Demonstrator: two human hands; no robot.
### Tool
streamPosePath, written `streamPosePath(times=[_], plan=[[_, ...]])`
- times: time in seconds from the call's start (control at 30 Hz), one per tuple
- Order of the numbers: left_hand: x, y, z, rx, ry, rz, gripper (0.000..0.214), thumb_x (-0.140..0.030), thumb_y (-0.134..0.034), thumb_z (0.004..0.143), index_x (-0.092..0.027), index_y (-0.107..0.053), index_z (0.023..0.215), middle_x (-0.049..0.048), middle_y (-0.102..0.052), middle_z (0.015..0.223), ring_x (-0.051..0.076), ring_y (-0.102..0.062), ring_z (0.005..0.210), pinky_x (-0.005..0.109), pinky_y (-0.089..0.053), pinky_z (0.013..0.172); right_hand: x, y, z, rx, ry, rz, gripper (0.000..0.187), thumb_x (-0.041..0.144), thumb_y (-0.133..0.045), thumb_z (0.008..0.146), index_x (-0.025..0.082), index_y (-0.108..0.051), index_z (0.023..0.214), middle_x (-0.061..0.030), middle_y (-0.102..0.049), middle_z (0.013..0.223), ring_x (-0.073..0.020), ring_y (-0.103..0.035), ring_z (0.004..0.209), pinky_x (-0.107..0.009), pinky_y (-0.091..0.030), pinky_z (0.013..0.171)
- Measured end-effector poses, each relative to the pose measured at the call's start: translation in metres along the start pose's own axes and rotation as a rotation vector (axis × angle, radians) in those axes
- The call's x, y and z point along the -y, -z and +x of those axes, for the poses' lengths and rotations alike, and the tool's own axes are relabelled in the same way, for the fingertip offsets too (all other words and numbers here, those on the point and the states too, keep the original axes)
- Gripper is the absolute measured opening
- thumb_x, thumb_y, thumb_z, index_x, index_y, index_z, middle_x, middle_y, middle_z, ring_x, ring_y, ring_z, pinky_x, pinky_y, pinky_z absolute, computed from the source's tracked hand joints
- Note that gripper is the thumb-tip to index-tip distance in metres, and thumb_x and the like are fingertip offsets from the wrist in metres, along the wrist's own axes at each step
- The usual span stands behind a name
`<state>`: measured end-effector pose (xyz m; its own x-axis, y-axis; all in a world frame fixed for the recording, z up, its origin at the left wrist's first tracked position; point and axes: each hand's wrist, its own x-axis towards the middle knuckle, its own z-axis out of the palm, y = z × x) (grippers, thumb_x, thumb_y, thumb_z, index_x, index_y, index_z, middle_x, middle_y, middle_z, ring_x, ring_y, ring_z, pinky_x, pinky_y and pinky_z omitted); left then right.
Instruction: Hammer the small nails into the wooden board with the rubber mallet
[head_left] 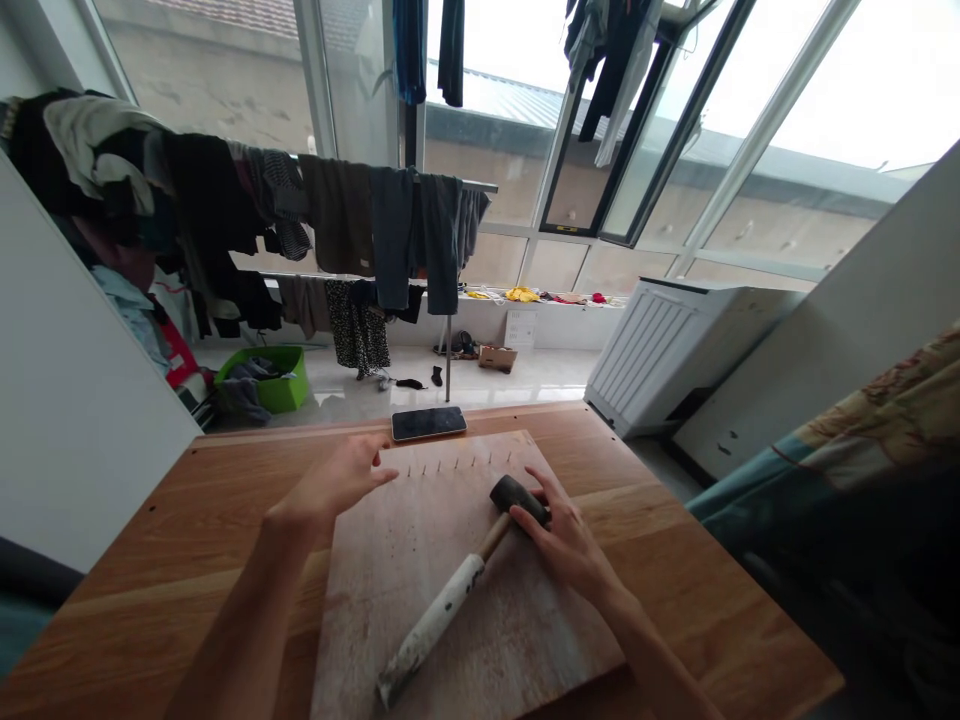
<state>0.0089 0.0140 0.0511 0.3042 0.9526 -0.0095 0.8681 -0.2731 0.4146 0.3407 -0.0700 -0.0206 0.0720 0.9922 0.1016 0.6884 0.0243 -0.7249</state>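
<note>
Left hand [330, 485]: fingers [384, 477] parted beside nails [456, 464] | right hand [571, 545]: fingers around mallet head [514, 494] | green tub [289, 394]: dark clothing [253, 369] inside

A: State the tabletop [225, 510] count, clocked from the centre of the board [532, 620].
B: Board: one. Nails [456, 464], 12 o'clock: seven. Mallet [456, 594], head at 1 o'clock: one. Phone [429, 424], 12 o'clock, past the nails: one.
A: Hands [337, 485]?
B: Two; one at 10 o'clock, one at 2.
A: Floor [555, 364]?
B: Green tub [289, 391], between 10 and 11 o'clock: one.
</note>
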Motion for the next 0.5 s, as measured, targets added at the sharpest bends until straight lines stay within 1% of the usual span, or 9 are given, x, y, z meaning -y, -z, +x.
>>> streamPosePath(times=[0.1, 0.17, 0.27, 0.37, 0.43, 0.5], plan=[[-0.001, -0.005, 0.014, -0.006, -0.012, -0.123, 0.040, -0.043, -0.068, 0.078, -0.018, -0.071, 0.109, 0.0072, -0.072, 0.096, 0.024, -0.068, 0.085, 0.030, -0.049, 0.072, -0.018, 0.009, 0.002, -0.062, -0.022, 0.001, 0.066, 0.053, -0.056, 0.090, 0.024, -0.043, 0.149, -0.0107, -0.068, 0.119, -0.0294, -0.066, 0.110, -0.044, -0.051, 0.095], [-0.002, -0.011, 0.017, -0.003, -0.030, -0.163, 0.042, -0.042, -0.070, 0.076, -0.017, -0.071, 0.110, 0.0075, -0.071, 0.099, 0.023, -0.067, 0.085, 0.030, -0.049, 0.073, -0.027, 0.018, 0.006, -0.061, -0.025, -0.013, 0.067, 0.053, -0.057, 0.090, 0.022, -0.044, 0.148, -0.0115, -0.069, 0.118, -0.0292, -0.067, 0.107, -0.044, -0.051, 0.094], [-0.001, -0.019, 0.017, 0.006, -0.048, -0.165, 0.037, -0.038, -0.070, 0.077, -0.019, -0.071, 0.109, 0.0074, -0.071, 0.103, 0.022, -0.067, 0.085, 0.030, -0.049, 0.073, -0.028, 0.029, 0.019, -0.027, 0.052, -0.044, 0.058, 0.052, -0.057, 0.090, 0.020, -0.054, 0.138, -0.0130, -0.069, 0.122, -0.0283, -0.066, 0.108, -0.044, -0.051, 0.096], [0.002, -0.026, 0.017, 0.021, -0.049, -0.131, 0.032, -0.032, -0.068, 0.078, -0.019, -0.071, 0.107, 0.0080, -0.072, 0.102, 0.023, -0.068, 0.088, 0.030, -0.049, 0.075, -0.008, 0.036, 0.041, -0.090, 0.184, -0.131, 0.046, 0.050, -0.053, 0.094, 0.020, -0.062, 0.128, -0.0131, -0.067, 0.126, -0.0276, -0.064, 0.113, -0.044, -0.049, 0.100], [0.002, -0.030, 0.018, 0.008, -0.066, -0.108, 0.029, -0.028, -0.067, 0.079, -0.020, -0.071, 0.107, 0.0079, -0.072, 0.102, 0.024, -0.068, 0.091, 0.030, -0.049, 0.078, 0.012, 0.038, 0.059, -0.117, 0.244, -0.201, 0.044, 0.048, -0.052, 0.095, 0.022, -0.061, 0.130, -0.0113, -0.069, 0.121, -0.0268, -0.065, 0.111, -0.044, -0.048, 0.100], [0.002, -0.032, 0.018, -0.012, -0.082, -0.094, 0.028, -0.024, -0.066, 0.080, -0.021, -0.071, 0.107, 0.0073, -0.073, 0.103, 0.023, -0.069, 0.092, 0.029, -0.049, 0.079, 0.034, 0.038, 0.077, -0.101, 0.290, -0.258, 0.043, 0.045, -0.052, 0.096, 0.024, -0.058, 0.133, -0.0100, -0.069, 0.119, -0.0261, -0.065, 0.108, -0.044, -0.048, 0.098]])
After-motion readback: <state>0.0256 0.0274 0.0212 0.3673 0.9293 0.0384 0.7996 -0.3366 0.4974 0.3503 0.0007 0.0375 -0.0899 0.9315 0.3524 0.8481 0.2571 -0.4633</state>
